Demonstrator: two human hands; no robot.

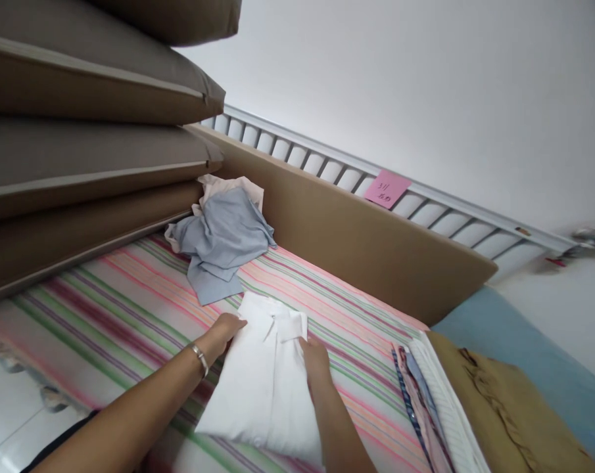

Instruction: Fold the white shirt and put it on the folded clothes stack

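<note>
A folded white shirt (262,381) lies collar-up on the striped sheet (129,295) of a bed. My left hand (225,332), with a bracelet at the wrist, has its fingers tucked at the shirt's left shoulder edge. My right hand (314,358) grips the shirt's right side just below the collar, fingers curled over the cloth. Both hands are closed on the shirt.
A crumpled pile of light blue and cream clothes (223,240) lies beyond the shirt. Brown cushions (80,144) are stacked at left. A brown board (356,236) lines the bed's far side. Folded garments (425,407) and a mustard cloth (504,414) sit at right. A pink note (386,189) sticks to the rail.
</note>
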